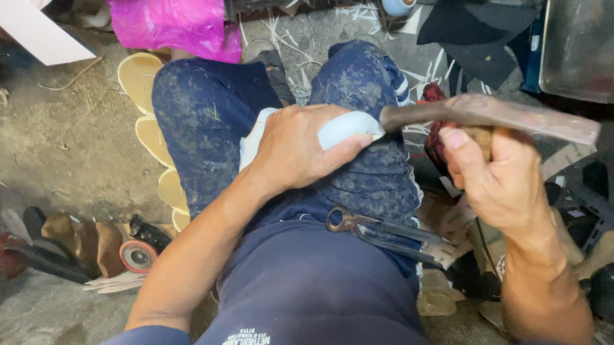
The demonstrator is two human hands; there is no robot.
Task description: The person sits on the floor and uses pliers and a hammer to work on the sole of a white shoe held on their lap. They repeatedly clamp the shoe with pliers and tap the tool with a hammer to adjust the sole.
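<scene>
Head view, looking straight down at a seated person's lap. Nearest the camera, a pair of pliers (pixel 378 229) lies loose across the thigh, handles pointing right, untouched by either hand.

Just beyond, the left hand (pixel 298 151) is clenched over a pale blue shoe (pixel 348 129) with white lining, pressing it down on the knee. Only the toe end shows past the fingers.

The right hand (pixel 499 182) grips a worn hammer (pixel 489 113) near its middle, thumb on top. The long brown tool runs level, and its left tip touches or nearly touches the shoe's toe, close to the left fingertips.

On the floor left of the leg, a row of yellow insoles (pixel 143 107); farther left, dark shoe parts and a small red disc (pixel 138 255). Beyond the knees, a pink plastic bag (pixel 174 14), scattered straw, and a metal tray (pixel 586 45) at the upper right.

Risks, as judged: the tool's tip sits close to the left fingers, so a slip off the rounded toe could strike them. The shoe rests only on cloth and could roll under a blow. The pliers could slide off the thigh if the leg shifts.
</scene>
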